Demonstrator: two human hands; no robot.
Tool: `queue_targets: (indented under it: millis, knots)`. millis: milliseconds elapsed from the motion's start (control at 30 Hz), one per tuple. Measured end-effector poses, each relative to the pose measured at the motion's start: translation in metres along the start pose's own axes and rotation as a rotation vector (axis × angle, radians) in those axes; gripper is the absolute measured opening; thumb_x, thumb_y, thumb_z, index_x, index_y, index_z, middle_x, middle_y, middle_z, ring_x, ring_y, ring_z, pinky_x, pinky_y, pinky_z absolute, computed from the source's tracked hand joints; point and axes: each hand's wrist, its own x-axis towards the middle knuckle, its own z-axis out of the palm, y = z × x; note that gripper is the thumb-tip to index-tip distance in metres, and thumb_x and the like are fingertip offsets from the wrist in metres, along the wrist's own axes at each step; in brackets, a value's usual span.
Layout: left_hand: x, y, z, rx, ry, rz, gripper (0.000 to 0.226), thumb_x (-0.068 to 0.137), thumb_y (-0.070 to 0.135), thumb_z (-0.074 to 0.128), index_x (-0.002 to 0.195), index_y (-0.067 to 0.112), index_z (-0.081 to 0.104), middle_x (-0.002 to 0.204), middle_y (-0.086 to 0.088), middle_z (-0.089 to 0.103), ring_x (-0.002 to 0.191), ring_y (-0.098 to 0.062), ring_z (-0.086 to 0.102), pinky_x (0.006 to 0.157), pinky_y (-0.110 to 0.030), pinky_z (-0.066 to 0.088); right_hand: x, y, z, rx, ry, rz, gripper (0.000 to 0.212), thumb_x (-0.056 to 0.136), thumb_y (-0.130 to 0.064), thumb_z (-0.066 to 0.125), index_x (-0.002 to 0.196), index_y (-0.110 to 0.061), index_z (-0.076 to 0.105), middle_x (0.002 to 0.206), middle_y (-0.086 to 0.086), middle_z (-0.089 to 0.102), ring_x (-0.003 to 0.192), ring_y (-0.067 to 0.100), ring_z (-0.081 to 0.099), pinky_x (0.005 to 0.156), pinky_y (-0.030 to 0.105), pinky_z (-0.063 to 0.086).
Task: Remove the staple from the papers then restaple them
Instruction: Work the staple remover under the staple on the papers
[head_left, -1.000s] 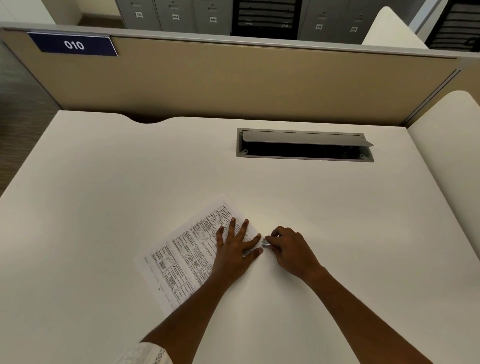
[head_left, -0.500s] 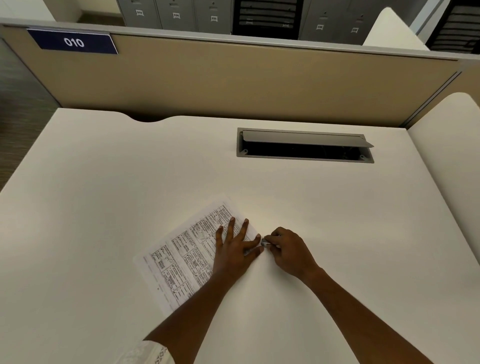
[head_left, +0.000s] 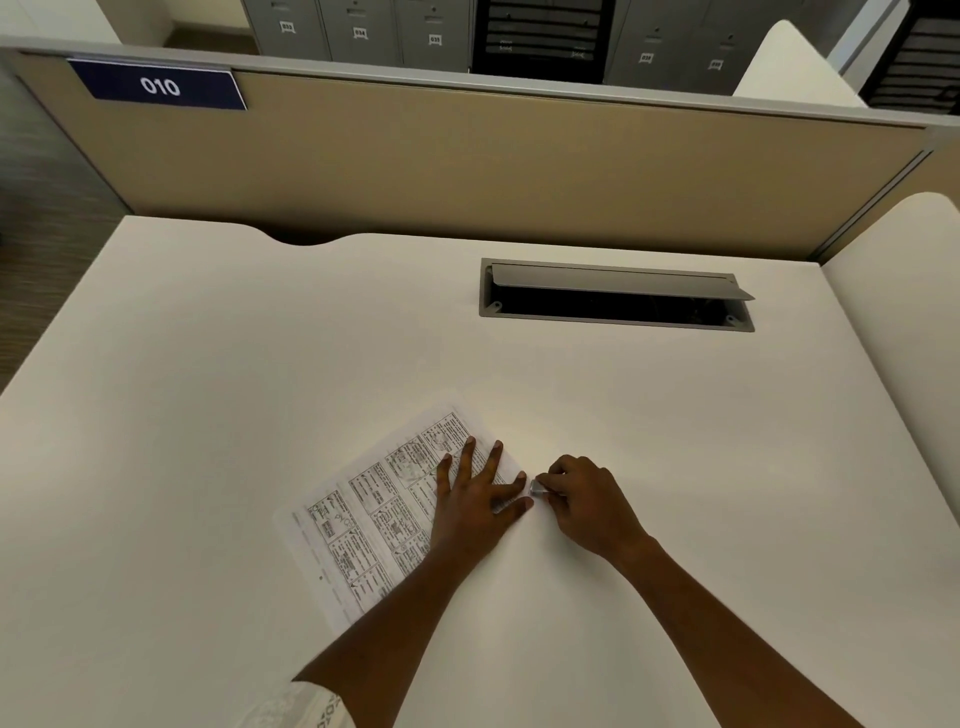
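Fingers (head_left: 467, 460) splayed, left hand (head_left: 475, 506) pins papers (head_left: 374, 525); right hand (head_left: 587, 501) pinches tool (head_left: 537, 487).

worktop (head_left: 208, 364): white, fills mid frame | papers (head_left: 374, 519): printed, lower centre-left, lying askew | left hand (head_left: 475, 499): flat on papers' right part, fingers (head_left: 493, 457) spread straight | right hand (head_left: 587, 504): just right of it, curled, pinching small silvery tool (head_left: 537, 487) at papers' right corner | cable hatch (head_left: 615, 293): upper right, lid ajar | sign (head_left: 158, 85) "010": upper left, on partition (head_left: 467, 156)
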Motion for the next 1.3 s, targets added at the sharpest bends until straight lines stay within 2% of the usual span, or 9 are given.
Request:
queue_targets:
  millis: [267, 467, 633, 1067, 1233, 1300]
  knots:
    - [-0.001, 0.001, -0.003, -0.007, -0.001, 0.004, 0.047, 0.098, 0.070, 0.040, 0.138, 0.051, 0.058, 0.171, 0.009, 0.019, 0.160, -0.025, -0.002, 0.124, -0.048, -0.012, 0.003, -0.003, 0.001, -0.018, 0.008, -0.017, 0.024, 0.095, -0.018, 0.057, 0.110, -0.024, 0.075, 0.103, -0.002, 0.067, 0.096, 0.021, 0.061, 0.076, 0.035, 0.045]
    - [-0.001, 0.002, -0.005, 0.006, -0.016, -0.002, 0.049, 0.098, 0.071, 0.037, 0.139, 0.052, 0.056, 0.172, 0.010, 0.016, 0.160, -0.025, -0.005, 0.123, -0.048, -0.014, 0.005, -0.003, -0.001, 0.045, -0.017, -0.014, 0.021, 0.093, -0.016, 0.060, 0.103, -0.020, 0.077, 0.096, 0.000, 0.067, 0.090, 0.022, 0.063, 0.076, 0.041, 0.052]
    - [-0.001, 0.002, -0.005, -0.005, -0.019, -0.007, 0.048, 0.098, 0.071, 0.038, 0.138, 0.052, 0.057, 0.171, 0.010, 0.016, 0.160, -0.024, -0.005, 0.123, -0.047, -0.015, 0.008, -0.002, -0.005, 0.047, -0.044, -0.012, 0.020, 0.094, -0.020, 0.061, 0.104, -0.024, 0.078, 0.093, -0.002, 0.067, 0.085, 0.021, 0.062, 0.073, 0.039, 0.051]
    - [-0.002, 0.003, -0.005, 0.018, -0.004, 0.000, 0.048, 0.098, 0.071, 0.038, 0.137, 0.052, 0.058, 0.171, 0.010, 0.019, 0.160, -0.025, -0.003, 0.124, -0.048, -0.013, 0.005, -0.005, 0.003, 0.058, -0.030, 0.033, 0.023, 0.094, -0.020, 0.060, 0.110, -0.023, 0.076, 0.098, 0.000, 0.067, 0.089, 0.020, 0.062, 0.076, 0.038, 0.052]
    - [-0.002, 0.002, -0.003, 0.008, -0.002, -0.001, 0.048, 0.098, 0.071, 0.037, 0.138, 0.052, 0.057, 0.171, 0.011, 0.018, 0.160, -0.023, -0.005, 0.124, -0.048, -0.013, 0.002, -0.002, 0.007, 0.228, 0.037, 0.121, 0.015, 0.092, -0.024, 0.068, 0.103, -0.022, 0.078, 0.093, -0.003, 0.070, 0.084, 0.015, 0.065, 0.072, 0.027, 0.051]
    - [-0.002, 0.002, -0.003, 0.008, -0.004, 0.003, 0.049, 0.098, 0.071, 0.037, 0.139, 0.052, 0.056, 0.171, 0.011, 0.017, 0.160, -0.023, -0.005, 0.124, -0.047, -0.014, 0.003, -0.001, 0.010, 0.323, 0.101, 0.174, 0.016, 0.091, -0.022, 0.071, 0.104, -0.018, 0.079, 0.095, -0.001, 0.072, 0.087, 0.015, 0.067, 0.074, 0.016, 0.050]
